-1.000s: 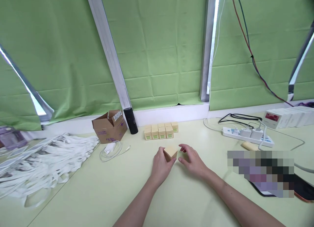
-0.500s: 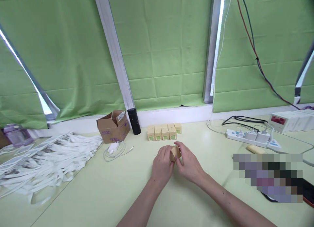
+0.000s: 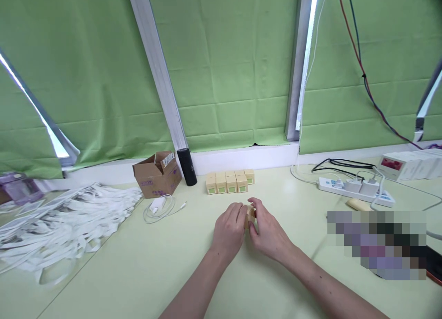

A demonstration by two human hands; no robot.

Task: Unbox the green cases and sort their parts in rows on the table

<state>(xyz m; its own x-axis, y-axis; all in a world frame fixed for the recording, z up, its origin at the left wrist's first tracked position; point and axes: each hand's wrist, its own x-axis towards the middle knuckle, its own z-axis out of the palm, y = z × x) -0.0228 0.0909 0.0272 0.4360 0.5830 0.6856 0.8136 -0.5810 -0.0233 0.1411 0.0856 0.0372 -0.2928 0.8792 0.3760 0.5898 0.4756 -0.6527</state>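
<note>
A small tan cardboard box (image 3: 250,213) sits between both my hands just above the pale green table (image 3: 138,263). My left hand (image 3: 228,229) curls round its left side and my right hand (image 3: 267,229) pinches its right side; the fingers hide most of the box. Beyond the hands, a row of several matching small boxes with green labels (image 3: 229,182) stands near the wall.
An open brown carton (image 3: 156,174) and a black cylinder (image 3: 187,166) stand at the back left, with a white coiled charger cable (image 3: 160,207) in front. A heap of white straps (image 3: 58,220) covers the left. A power strip (image 3: 355,190) with plugs and white boxes (image 3: 409,165) lie right.
My right hand has come in from beside the small box and closed on it. Both hands now wrap it more tightly, covering more of it than before.
</note>
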